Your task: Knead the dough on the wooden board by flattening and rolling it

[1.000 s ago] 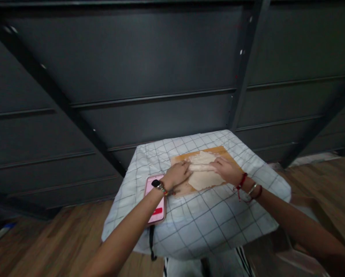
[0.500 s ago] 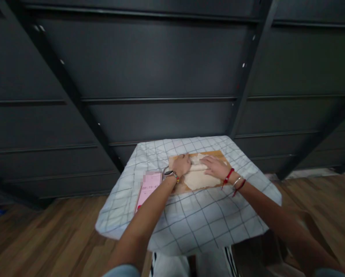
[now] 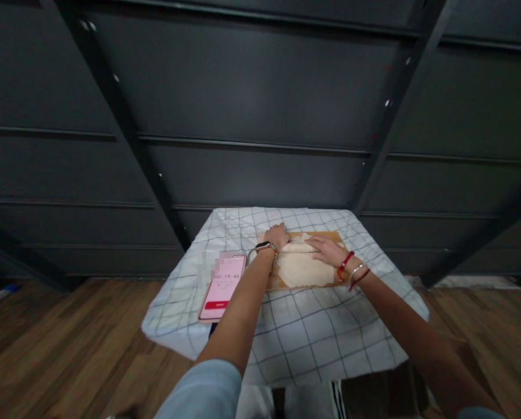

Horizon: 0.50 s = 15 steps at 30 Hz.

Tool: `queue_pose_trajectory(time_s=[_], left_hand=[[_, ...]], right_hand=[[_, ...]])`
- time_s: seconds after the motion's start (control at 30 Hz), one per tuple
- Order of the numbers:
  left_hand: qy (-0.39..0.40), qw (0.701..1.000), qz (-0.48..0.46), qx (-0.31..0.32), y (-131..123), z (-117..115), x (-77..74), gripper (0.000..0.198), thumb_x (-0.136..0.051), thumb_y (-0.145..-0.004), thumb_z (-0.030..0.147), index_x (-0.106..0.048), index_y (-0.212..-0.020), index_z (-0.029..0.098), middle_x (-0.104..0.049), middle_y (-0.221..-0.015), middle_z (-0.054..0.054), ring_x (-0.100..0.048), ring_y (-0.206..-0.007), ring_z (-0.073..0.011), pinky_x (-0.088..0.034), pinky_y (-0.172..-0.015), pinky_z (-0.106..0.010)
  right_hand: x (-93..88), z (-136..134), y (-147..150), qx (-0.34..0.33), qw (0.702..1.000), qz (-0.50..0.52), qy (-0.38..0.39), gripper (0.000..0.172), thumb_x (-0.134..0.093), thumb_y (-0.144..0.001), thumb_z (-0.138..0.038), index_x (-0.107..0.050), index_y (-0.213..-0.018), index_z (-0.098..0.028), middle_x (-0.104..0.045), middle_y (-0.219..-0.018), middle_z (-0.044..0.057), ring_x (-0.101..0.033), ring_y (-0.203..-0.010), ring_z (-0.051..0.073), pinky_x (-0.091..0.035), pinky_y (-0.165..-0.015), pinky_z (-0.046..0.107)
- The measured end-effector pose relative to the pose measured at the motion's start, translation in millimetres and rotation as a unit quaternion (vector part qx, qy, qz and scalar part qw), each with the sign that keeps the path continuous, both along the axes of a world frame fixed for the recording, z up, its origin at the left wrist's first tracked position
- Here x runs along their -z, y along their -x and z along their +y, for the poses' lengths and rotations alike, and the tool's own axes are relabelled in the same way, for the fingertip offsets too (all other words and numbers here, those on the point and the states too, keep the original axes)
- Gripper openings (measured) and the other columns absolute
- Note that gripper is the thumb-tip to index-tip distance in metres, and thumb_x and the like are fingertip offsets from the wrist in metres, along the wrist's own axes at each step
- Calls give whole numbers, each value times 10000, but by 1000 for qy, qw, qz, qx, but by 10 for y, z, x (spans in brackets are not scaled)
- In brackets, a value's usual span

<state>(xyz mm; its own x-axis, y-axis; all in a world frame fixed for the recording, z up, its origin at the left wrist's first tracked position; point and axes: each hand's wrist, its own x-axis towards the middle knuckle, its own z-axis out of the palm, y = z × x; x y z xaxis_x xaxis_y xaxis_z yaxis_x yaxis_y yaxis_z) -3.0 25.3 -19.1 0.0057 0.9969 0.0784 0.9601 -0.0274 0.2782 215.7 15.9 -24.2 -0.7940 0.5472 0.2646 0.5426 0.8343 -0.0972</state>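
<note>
Head camera looks forward and down, fairly far above the table.

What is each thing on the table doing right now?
left hand: flat on the rolling pin's left end.
right hand: flat on its right end.
rolling pin: lying across the dough.
dough: rolled flat on the board.
wooden board: lying flat on the checked cloth.
phone: face up, screen lit.
</note>
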Motion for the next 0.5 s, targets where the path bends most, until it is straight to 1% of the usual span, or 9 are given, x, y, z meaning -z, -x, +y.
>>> queue_pose_trajectory(time_s=[0.07, 0.17, 0.27, 0.37, 0.43, 0.5], left_hand=[[10, 1000, -2, -16, 1, 25, 10, 405, -466, -903, 360, -512, -1209, 100, -584, -1135, -160, -576, -1016, -239, -451, -842, -364], [21, 999, 1, -24, 4, 56, 31, 377, -454, -861, 265, -525, -1188, 93, -605, -1109, -176, -595, -1003, -246, -459, -794, -311], [27, 999, 10, -27, 7, 70, 34, 347, -439, -844, 247, -549, -1138, 98, -617, -1081, -167, -607, -987, -234, -464, -779, -291], [26, 999, 17, -31, 7, 56, 25, 313, -435, -844, 246, -562, -1088, 98, -623, -1051, -162, -610, -979, -230, -466, -762, -280], [14, 999, 20, -30, 8, 39, 28, 293, -434, -849, 244, -565, -1064, 94, -628, -1025, -159, -614, -957, -227, -465, -742, -272], [-7, 999, 19, -26, 14, 27, 42, 274, -437, -855, 236, -566, -1041, 80, -632, -998, -163, -616, -929, -220, -455, -728, -261]], right_hand=[[0, 28, 13, 9, 1000, 12, 1, 358, -570, -839, -191, -598, -1184, -99, -576, -1209, 151, -538, -1122, 193, -403, -1023, 377], [3, 56, 34, 14, 1000, 10, -3, 322, -530, -870, -208, -617, -1163, -107, -608, -1162, 138, -570, -1073, 190, -440, -982, 373], [24, 64, 49, 8, 999, -2, -32, 325, -534, -874, -232, -617, -1158, -97, -630, -1113, 131, -588, -1034, 187, -473, -939, 351], [59, 58, 68, 10, 997, -23, -78, 360, -598, -838, -289, -617, -1141, -95, -641, -1064, 134, -602, -993, 200, -508, -875, 342], [82, 58, 81, 11, 993, -38, -107, 359, -603, -834, -305, -621, -1128, -99, -646, -1037, 134, -608, -975, 211, -520, -844, 350], [103, 65, 88, 8, 991, -39, -125, 331, -575, -854, -299, -623, -1119, -106, -647, -1039, 134, -605, -984, 213, -516, -856, 358]])
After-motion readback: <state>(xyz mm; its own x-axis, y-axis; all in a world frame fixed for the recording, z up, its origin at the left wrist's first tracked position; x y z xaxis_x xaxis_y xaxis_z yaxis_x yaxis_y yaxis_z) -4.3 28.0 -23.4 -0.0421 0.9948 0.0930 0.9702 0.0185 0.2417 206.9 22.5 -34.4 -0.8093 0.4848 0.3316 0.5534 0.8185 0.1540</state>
